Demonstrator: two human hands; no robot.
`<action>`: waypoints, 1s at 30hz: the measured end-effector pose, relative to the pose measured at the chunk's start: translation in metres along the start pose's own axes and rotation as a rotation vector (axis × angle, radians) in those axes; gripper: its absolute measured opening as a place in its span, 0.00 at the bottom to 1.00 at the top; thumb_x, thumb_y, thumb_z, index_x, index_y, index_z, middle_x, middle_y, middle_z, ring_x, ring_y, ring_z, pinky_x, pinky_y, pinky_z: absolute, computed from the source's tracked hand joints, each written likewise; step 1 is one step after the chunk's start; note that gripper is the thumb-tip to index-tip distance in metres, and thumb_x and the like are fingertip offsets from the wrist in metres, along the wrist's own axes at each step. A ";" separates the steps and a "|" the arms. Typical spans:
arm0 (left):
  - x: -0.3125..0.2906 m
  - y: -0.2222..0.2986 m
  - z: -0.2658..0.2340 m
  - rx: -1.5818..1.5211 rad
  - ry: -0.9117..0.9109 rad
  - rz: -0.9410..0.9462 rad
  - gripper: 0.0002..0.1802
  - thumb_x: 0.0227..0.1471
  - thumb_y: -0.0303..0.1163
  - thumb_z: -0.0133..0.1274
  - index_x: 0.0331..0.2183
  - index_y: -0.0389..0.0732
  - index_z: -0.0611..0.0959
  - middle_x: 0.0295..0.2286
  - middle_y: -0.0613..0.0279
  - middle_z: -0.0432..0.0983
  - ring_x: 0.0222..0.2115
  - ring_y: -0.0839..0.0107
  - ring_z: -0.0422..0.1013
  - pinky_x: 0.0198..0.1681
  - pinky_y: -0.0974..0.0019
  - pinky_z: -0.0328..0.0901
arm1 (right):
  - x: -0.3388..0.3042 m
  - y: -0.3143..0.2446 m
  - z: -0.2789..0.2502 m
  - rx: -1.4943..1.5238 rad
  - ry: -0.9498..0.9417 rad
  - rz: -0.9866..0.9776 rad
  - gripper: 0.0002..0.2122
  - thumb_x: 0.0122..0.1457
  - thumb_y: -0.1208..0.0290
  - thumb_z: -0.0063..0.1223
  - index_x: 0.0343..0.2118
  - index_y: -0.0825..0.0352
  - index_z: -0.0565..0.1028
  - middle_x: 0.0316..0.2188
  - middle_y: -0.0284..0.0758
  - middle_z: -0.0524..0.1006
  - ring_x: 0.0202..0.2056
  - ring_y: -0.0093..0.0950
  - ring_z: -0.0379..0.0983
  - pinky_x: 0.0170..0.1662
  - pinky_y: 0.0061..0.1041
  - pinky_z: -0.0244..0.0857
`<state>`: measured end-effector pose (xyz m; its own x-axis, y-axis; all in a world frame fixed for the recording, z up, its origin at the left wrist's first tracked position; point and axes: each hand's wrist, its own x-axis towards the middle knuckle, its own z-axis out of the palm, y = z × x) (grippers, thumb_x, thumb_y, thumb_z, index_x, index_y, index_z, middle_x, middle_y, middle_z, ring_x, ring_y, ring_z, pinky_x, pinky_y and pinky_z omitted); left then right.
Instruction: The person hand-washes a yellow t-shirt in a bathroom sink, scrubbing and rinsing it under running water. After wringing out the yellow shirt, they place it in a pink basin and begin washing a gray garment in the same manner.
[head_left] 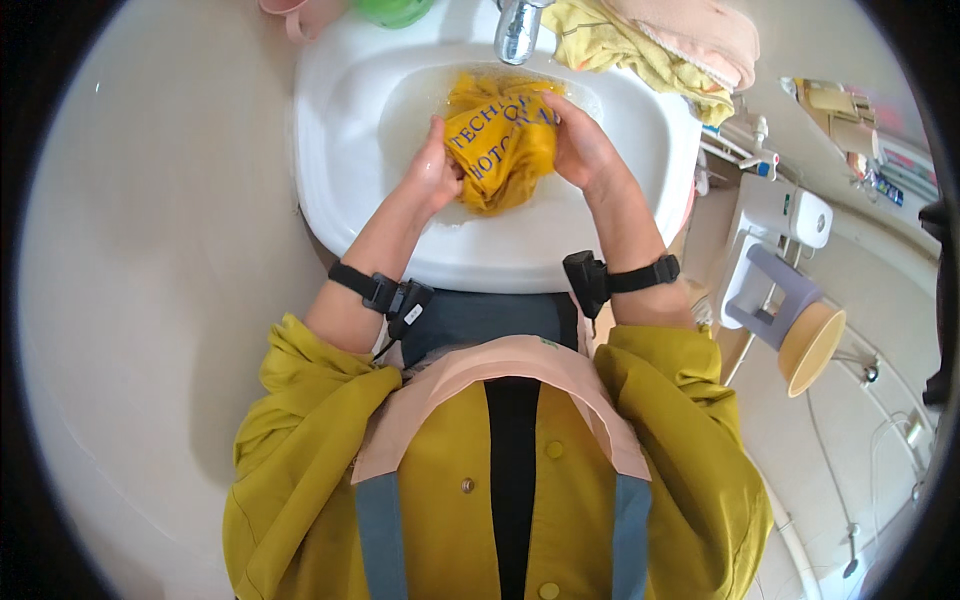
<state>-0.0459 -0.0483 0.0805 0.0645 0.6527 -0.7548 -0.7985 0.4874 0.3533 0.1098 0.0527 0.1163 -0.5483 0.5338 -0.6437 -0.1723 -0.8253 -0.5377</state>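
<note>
A wet yellow cloth (502,160) with dark blue lettering is bunched up over the water in the white washbasin (345,215). My left hand (437,172) grips its left side, with the fingertips tucked behind the folds. On the opposite side, my right hand (582,142) holds the upper right edge, its fingers partly hidden by the fabric. The cloth's lower folds hang near the basin's front wall. Above it, the chrome tap (518,35) reaches over the basin from the back rim.
A pink mug (300,18) and a green container (392,10) stand at the back left. A pale yellow towel (640,60) and a pink one (695,35) lie on the back right rim. Further right are a toilet (765,215) and a yellow basin (812,348).
</note>
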 end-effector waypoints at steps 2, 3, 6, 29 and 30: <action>0.000 -0.007 0.011 -0.023 0.006 -0.044 0.36 0.55 0.59 0.22 0.54 0.42 0.59 0.50 0.56 0.61 0.50 0.62 0.60 0.52 0.59 0.57 | -0.002 0.015 0.024 -0.393 0.108 -0.182 0.19 0.56 0.62 0.43 0.47 0.68 0.63 0.41 0.46 0.70 0.42 0.36 0.69 0.43 0.34 0.64; -0.001 -0.008 0.016 -0.033 0.008 -0.064 0.37 0.54 0.60 0.22 0.54 0.43 0.59 0.50 0.57 0.62 0.50 0.62 0.61 0.52 0.59 0.58 | -0.011 0.029 0.033 -0.762 0.165 -0.261 0.19 0.55 0.62 0.44 0.46 0.69 0.63 0.40 0.50 0.70 0.41 0.39 0.69 0.42 0.34 0.64; -0.007 -0.014 0.009 -0.175 -0.224 0.022 0.32 0.56 0.56 0.26 0.51 0.42 0.64 0.45 0.59 0.67 0.45 0.62 0.66 0.47 0.58 0.63 | -0.044 0.084 0.061 -1.385 0.181 -0.699 0.18 0.54 0.61 0.46 0.40 0.72 0.64 0.36 0.52 0.71 0.38 0.44 0.69 0.40 0.35 0.63; -0.019 -0.024 0.039 -0.052 -0.061 0.048 0.28 0.57 0.53 0.31 0.46 0.38 0.67 0.40 0.59 0.69 0.39 0.70 0.67 0.42 0.64 0.65 | -0.047 0.070 0.029 -1.074 0.202 -0.820 0.13 0.45 0.82 0.41 0.37 0.67 0.66 0.34 0.46 0.68 0.41 0.39 0.65 0.46 0.31 0.59; -0.022 -0.021 0.034 -0.057 -0.057 0.015 0.29 0.57 0.53 0.30 0.46 0.39 0.67 0.40 0.59 0.68 0.39 0.70 0.67 0.42 0.64 0.65 | -0.056 0.085 0.035 -1.167 0.097 -0.904 0.13 0.45 0.84 0.41 0.36 0.66 0.66 0.34 0.50 0.66 0.44 0.43 0.62 0.49 0.33 0.57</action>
<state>-0.0100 -0.0529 0.1083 0.0846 0.6926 -0.7163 -0.8323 0.4443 0.3314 0.0972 -0.0539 0.1259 -0.5525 0.8229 0.1327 0.3481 0.3725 -0.8603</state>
